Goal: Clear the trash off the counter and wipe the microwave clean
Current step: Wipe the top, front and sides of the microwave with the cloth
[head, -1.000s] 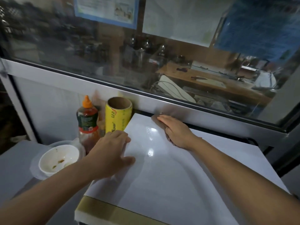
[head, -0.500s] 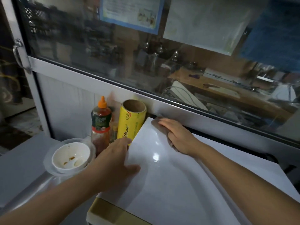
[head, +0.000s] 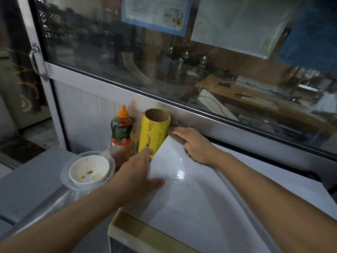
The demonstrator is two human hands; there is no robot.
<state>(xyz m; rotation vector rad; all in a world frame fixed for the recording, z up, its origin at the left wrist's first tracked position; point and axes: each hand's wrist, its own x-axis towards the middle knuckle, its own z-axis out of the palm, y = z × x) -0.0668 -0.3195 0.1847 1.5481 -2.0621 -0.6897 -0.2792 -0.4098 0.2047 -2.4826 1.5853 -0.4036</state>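
Microwave [head: 209,207] fills the lower right of the view, its white top glossy with a bright glare spot and its cream front edge showing at the bottom. The right hand [head: 195,145] lies flat at the far left corner of that top, fingers straight and together, pressing a brown cloth [head: 177,137] down onto the surface; the cloth shows along the fingers' outer edge and under the palm, right at the back edge beside the window frame. The left hand [head: 140,172] rests at the left edge of the microwave top, fingers relaxed and spread, thumb lying on the white surface, fingertips just touching the foot of the yellow cling-wrap roll [head: 154,132]; it holds nothing. The roll stands upright just beside the microwave's far left corner, its cardboard core open at the top. Left of it stands a sauce bottle [head: 121,134] with an orange nozzle cap and a green label, and a smaller bottle sits half hidden between the two. In front of the sauce bottle, on the grey table [head: 31,176], a white bowl [head: 89,170] with brown sauce smears sits inside a clear plastic container [head: 64,175]. Behind everything runs a large glass window [head: 182,61] with papers stuck to it
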